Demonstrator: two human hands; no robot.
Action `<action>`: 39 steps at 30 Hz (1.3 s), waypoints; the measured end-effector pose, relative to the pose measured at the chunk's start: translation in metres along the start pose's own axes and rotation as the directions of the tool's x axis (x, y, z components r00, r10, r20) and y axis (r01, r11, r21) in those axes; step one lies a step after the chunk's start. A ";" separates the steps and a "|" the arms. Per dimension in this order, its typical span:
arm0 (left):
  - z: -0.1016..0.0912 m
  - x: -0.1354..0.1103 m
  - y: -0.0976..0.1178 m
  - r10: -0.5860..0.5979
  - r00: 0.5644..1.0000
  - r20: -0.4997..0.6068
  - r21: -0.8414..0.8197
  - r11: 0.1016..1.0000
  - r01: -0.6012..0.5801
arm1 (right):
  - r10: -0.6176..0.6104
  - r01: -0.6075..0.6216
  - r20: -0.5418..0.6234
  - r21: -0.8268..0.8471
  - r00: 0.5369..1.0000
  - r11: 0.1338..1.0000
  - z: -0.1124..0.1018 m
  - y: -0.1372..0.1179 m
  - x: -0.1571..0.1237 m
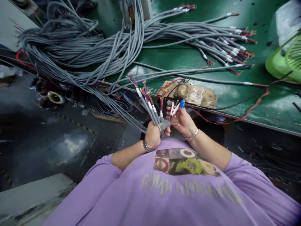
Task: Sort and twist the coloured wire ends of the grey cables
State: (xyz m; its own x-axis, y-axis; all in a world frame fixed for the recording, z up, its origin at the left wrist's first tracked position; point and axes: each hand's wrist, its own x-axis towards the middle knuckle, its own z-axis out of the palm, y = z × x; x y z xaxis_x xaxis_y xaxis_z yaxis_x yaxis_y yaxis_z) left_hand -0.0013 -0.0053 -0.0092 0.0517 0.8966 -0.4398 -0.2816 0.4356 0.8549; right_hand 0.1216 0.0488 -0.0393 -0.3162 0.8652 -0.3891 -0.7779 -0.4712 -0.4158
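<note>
Our left hand (152, 135) grips cables (154, 118), likely springy, best held by the jackets (144, 103) below those thin wires (133, 80); our right hand (184, 121) pinches a clip (174, 110)

Cables (77, 59) on bench (282, 106), board (203, 96) before them (at the edge), coil (117, 108) below left

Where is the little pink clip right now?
In the head view, the pink clip is just right of centre, at the right hand, beside its blue fingertip cover and just below the wooden board.

The cables (154, 117) look smooth plastic, the board (205, 97) rough wood.
</note>
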 end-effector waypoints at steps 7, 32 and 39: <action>-0.007 -0.009 -0.001 0.055 0.998 -0.020 -0.002 0.998 -0.055 | 0.002 0.003 0.057 -0.075 0.998 0.997 -0.001 -0.001 -0.008; 0.003 -0.001 0.001 0.146 0.985 -0.091 0.006 0.989 -0.146 | -0.040 0.036 -0.021 -0.166 0.999 0.985 0.006 -0.013 -0.018; 0.004 0.001 -0.001 0.138 0.989 -0.059 0.031 0.990 -0.136 | -0.080 0.076 -0.022 -0.141 0.997 0.987 0.008 -0.009 -0.016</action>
State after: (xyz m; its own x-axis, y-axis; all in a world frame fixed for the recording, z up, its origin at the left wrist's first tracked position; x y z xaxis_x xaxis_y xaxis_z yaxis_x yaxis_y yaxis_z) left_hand 0.0029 -0.0047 -0.0090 -0.0445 0.9417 -0.3336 -0.2561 0.3120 0.9149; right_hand 0.1294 0.0405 -0.0230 -0.2404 0.8962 -0.3729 -0.7155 -0.4232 -0.5558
